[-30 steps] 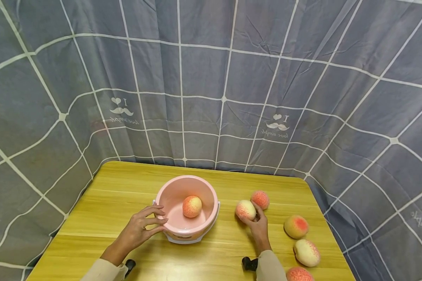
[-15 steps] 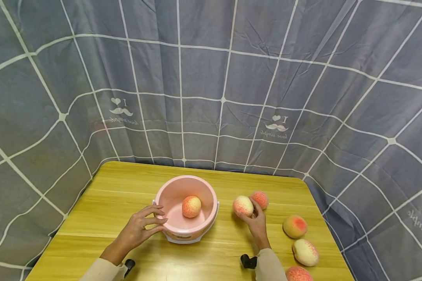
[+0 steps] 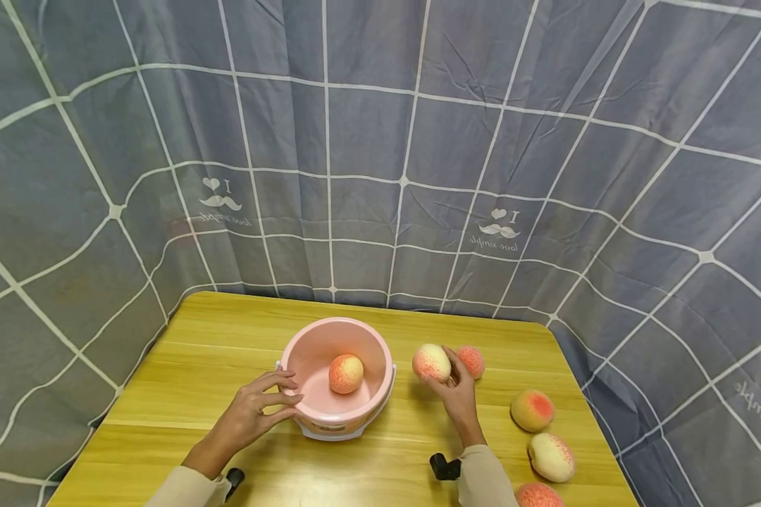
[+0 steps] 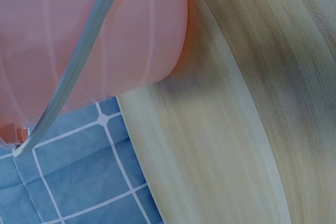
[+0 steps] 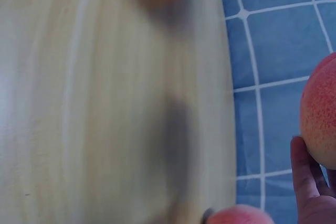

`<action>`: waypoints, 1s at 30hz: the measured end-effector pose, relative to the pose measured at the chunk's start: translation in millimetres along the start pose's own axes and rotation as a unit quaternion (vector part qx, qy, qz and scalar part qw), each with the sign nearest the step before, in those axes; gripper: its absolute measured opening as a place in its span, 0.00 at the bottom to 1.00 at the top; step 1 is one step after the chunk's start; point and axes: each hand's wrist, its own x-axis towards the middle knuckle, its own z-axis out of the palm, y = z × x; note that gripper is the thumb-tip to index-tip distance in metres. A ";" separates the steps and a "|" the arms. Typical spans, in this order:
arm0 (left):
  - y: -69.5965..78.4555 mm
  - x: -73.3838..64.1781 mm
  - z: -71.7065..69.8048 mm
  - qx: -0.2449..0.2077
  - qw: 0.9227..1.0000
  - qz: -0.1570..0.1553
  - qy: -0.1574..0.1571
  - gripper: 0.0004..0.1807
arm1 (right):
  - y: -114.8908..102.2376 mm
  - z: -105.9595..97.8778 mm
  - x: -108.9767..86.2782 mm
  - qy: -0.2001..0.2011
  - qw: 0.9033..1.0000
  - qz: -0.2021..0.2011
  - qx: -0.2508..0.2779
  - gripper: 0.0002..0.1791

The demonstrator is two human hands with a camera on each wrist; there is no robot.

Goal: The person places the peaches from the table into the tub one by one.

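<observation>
Two hands work over a wood-grain surface [image 3: 228, 334]. The left hand [image 3: 250, 410] holds the left rim of a pink bucket [image 3: 336, 321] between thumb and fingertips; a yellow-orange peach [image 3: 346, 373] lies inside. The right hand [image 3: 460, 400] grips a pale blushed peach [image 3: 430, 362] off the surface, right of the bucket. A red peach [image 3: 472, 362] lies just beside that hand; farther right sit a golden peach [image 3: 533, 410], a cream peach [image 3: 552, 457] and a coral peach [image 3: 540, 495], partly out of view.

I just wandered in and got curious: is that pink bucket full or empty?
Neither: the pink bucket is only partly filled. The head view looks down inside, showing one peach with bare space around it.
</observation>
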 end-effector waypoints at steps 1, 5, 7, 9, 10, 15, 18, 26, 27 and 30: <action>0.0 0.0 0.2 0.001 1.000 0.000 0.000 0.15 | -2.1 0.8 0.5 0.000 1.000 -0.002 0.000 0.37; 0.4 0.0 0.5 0.003 1.000 -0.002 -0.001 0.16 | -10.1 5.6 3.6 0.000 1.000 -0.007 0.012 0.37; 0.7 0.1 0.6 0.004 1.000 -0.004 -0.003 0.16 | -14.1 8.1 4.8 0.000 1.000 -0.009 0.015 0.37; 1.0 0.2 0.6 0.005 1.000 -0.006 -0.004 0.16 | -17.5 10.4 5.6 -0.003 1.000 -0.010 0.021 0.37; 1.1 0.2 0.5 0.006 1.000 -0.007 -0.005 0.16 | -19.1 11.4 5.9 -0.005 1.000 -0.013 0.023 0.37; 1.3 0.1 0.5 0.008 1.000 -0.009 -0.006 0.15 | -25.7 16.1 7.0 -0.015 0.999 -0.025 0.029 0.37; 1.3 0.0 0.5 0.008 1.000 -0.009 -0.006 0.16 | -29.1 18.9 7.8 -0.022 0.999 -0.032 0.026 0.37; 1.0 -0.3 0.3 0.009 1.000 -0.012 -0.009 0.16 | -38.9 26.4 10.9 -0.037 0.997 -0.050 0.034 0.38; 1.0 -0.3 0.2 0.009 1.000 -0.012 -0.009 0.15 | -40.4 27.3 11.3 -0.039 0.997 -0.053 0.035 0.38; 0.7 0.1 0.2 0.008 1.000 -0.011 -0.008 0.15 | -44.5 30.0 12.0 -0.047 0.997 -0.061 0.032 0.38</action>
